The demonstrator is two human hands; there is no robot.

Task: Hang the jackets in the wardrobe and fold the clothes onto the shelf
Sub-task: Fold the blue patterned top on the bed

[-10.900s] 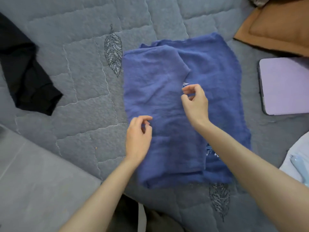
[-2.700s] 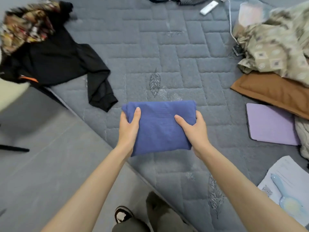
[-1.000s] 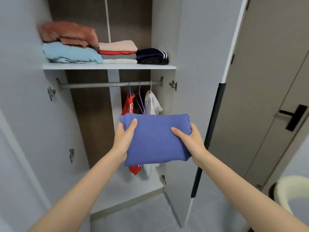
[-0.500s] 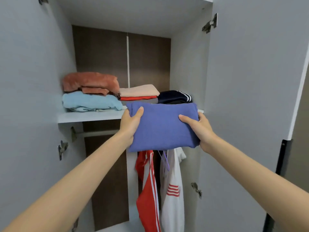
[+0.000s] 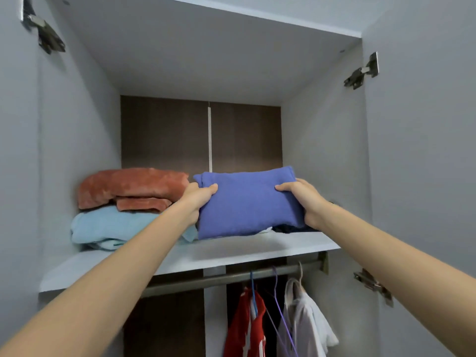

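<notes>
- Blue folded garment [image 5: 247,204], seen from the head camera, is held over the middle and right part of the wardrobe [image 5: 322,150] shelf [image 5: 231,253], its near edge low by the board and its far edge raised.
- Left hand [image 5: 198,199] grips the garment's left side, thumb on top and fingers curled under the cloth.
- Right hand [image 5: 304,199] grips the right side the same way, thumb lying across the top.
- Whether the garment's weight already rests on the shelf cannot be told; a sliver of dark clothing [image 5: 291,229] and a bit of white show just under its lower right edge.
- Just left of it, 2 folded piles sit on the shelf: a rust-orange one [image 5: 134,186] on top of a light blue one [image 5: 108,225], the left forearm crossing in front of the blue one.
- Below the shelf runs a metal rail [image 5: 206,280].
- On the rail hang a red jacket [image 5: 247,325] and, to its right, a white jacket [image 5: 306,323], with a purple hanger [image 5: 280,305] between them.
- Metal hinges [image 5: 360,72] show on both open sides of the wardrobe.
</notes>
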